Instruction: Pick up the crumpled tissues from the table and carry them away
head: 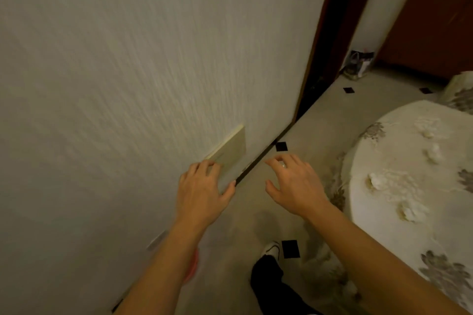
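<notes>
— So, where do you stand? Both of your hands are empty: your left hand (202, 192) is spread flat, fingers loose, in front of the textured wall (128, 59), and your right hand (294, 186) hovers beside it over the floor, fingers curled but clasping nothing.

— And the tissues?

— Off to the right of your right hand, on the round table (409, 238). One crumpled tissue (376, 181) lies nearest your right hand, another (409, 213) just behind it toward your elbow, and two more (433, 155) (428, 132) sit farther out beyond the fingertips. None is touched yet.

— What could go wrong?

— You're facing the wall, not the table, so a reach made sideways could sweep a wad off the edge. They look like light, fluffy white balls, so a brush of your forearm may scatter them. The tablecloth is pale with raised embroidered swirls and grey flowers; white paper against it is easy to miss, and the frame is blurred, so there may be more wads than I can count. A pinch that's too deep could also snag and drag the cloth.

— Anything underfoot?

— Smooth pale tile with small black insets (290, 249), your shoe (271, 248) right beside one, below your right wrist.
</notes>
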Available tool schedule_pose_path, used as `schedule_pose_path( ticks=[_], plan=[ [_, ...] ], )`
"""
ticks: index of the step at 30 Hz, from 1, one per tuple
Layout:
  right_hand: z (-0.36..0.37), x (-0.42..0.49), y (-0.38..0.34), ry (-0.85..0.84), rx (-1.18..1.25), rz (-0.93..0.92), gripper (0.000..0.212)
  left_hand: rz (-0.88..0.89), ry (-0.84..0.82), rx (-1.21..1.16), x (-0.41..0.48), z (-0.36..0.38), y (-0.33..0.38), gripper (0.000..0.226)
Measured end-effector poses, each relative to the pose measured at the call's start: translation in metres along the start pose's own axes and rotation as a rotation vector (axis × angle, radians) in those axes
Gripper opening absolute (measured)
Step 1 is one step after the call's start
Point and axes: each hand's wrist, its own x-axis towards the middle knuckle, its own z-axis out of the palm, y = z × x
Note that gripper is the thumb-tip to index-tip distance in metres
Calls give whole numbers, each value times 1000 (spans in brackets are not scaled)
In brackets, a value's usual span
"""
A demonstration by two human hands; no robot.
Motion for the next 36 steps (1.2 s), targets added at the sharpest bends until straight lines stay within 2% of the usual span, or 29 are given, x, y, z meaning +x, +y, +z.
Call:
schedule_pose_path(
  ticks=[8, 16, 20, 26, 31, 36],
  plan=[
    [6, 92, 93, 61, -7, 151, 46, 151, -38, -27, 152, 40, 44, 50],
    [-14, 140, 209, 155, 10, 390, 47, 430, -65, -94, 279, 85, 141, 45],
    [-23, 113, 253, 212, -17, 567, 45, 595, -114, -172, 312, 108, 204, 43],
    [-28, 26, 294, 216, -84, 951, 43, 854, -278, -289, 322, 150, 301, 40],
    [-21, -50, 291, 222, -75, 1289, 42, 1064, -420, -378, 307, 180, 366, 39],
    [-9, -101, 273, 230, -59, 1551, 42, 1206, -627, -383, 287, 214, 399, 42]
  ],
)
